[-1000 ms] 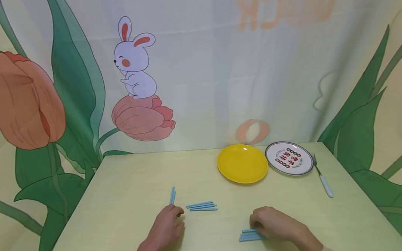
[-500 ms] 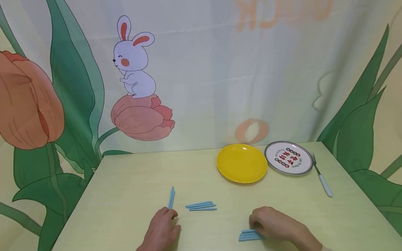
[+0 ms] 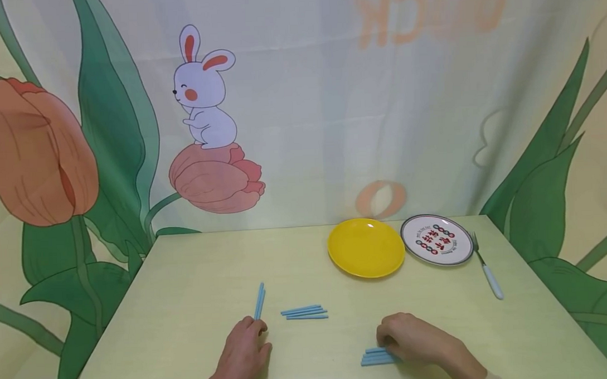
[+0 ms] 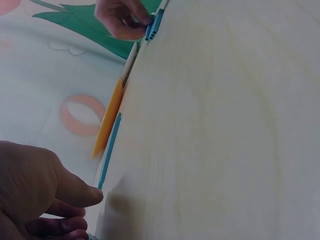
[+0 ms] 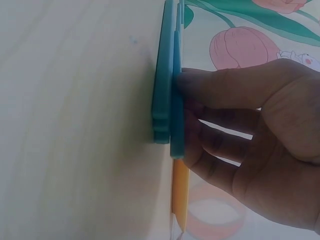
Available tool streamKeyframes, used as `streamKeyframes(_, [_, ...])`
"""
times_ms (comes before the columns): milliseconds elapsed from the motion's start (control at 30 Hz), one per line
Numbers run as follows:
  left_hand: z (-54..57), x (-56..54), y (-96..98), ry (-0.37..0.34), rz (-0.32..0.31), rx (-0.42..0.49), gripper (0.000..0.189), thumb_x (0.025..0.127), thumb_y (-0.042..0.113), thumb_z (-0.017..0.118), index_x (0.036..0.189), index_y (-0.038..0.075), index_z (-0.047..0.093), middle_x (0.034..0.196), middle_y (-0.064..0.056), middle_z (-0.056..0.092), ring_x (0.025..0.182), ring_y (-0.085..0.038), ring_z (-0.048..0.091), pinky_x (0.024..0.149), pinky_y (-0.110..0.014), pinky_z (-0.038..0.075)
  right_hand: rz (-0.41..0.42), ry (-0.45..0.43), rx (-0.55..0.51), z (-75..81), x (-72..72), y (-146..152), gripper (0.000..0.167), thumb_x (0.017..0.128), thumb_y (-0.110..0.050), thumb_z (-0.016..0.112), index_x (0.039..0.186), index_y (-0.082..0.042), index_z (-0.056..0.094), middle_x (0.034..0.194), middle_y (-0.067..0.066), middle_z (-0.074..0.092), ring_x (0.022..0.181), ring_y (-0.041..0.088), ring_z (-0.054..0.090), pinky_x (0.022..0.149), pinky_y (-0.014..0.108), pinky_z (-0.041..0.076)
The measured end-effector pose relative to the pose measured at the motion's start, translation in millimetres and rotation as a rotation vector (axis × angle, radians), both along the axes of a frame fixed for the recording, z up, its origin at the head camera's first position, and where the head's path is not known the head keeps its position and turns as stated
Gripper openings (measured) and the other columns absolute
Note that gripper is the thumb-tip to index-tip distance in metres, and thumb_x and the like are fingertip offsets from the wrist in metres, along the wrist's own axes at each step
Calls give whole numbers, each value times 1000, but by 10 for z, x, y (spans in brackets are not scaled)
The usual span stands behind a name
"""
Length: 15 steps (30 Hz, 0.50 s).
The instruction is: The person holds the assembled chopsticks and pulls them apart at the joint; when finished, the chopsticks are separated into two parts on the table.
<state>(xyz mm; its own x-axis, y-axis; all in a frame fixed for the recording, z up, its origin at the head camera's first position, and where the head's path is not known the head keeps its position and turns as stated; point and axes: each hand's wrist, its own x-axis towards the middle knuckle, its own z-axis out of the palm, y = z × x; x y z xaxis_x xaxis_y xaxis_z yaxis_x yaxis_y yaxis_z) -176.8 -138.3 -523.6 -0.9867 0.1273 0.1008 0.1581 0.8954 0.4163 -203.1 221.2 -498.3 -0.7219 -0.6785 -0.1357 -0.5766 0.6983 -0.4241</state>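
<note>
In the head view, my left hand (image 3: 240, 350) lies at the near end of two thin blue sticks (image 3: 259, 302), its fingers loosely bent. Its thumb stands apart from the fingers in the left wrist view; whether the fingers touch those sticks is hidden. My right hand (image 3: 414, 336) is at a row of several blue sticks (image 3: 377, 358) on the right. The right wrist view shows its thumb and fingertips pinching one blue stick (image 5: 177, 130) beside the rest of the row (image 5: 161, 100). Between the hands lies another group of blue sticks (image 3: 305, 311), slightly fanned.
A yellow plate (image 3: 366, 247) and a white plate (image 3: 448, 257) with red print stand at the back right of the pale table (image 3: 201, 271). Beside them lies a fork (image 3: 491, 280) with a white handle. A printed curtain (image 3: 300, 100) hangs behind the table.
My left hand has drawn back a little toward the near edge, showing more of the two left sticks. My right hand and the other things have stayed in place.
</note>
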Motion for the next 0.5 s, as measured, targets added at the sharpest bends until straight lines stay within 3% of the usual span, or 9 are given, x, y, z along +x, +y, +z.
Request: streamKeyframes(500, [-25, 29, -64, 7, 16, 18, 17, 81, 9, 70, 98, 7, 66, 89, 0, 55, 82, -14, 49, 74, -34, 44, 2, -16, -7, 10, 4, -14, 12, 87, -9, 68, 86, -20, 73, 80, -18, 60, 72, -2, 51, 73, 26, 51])
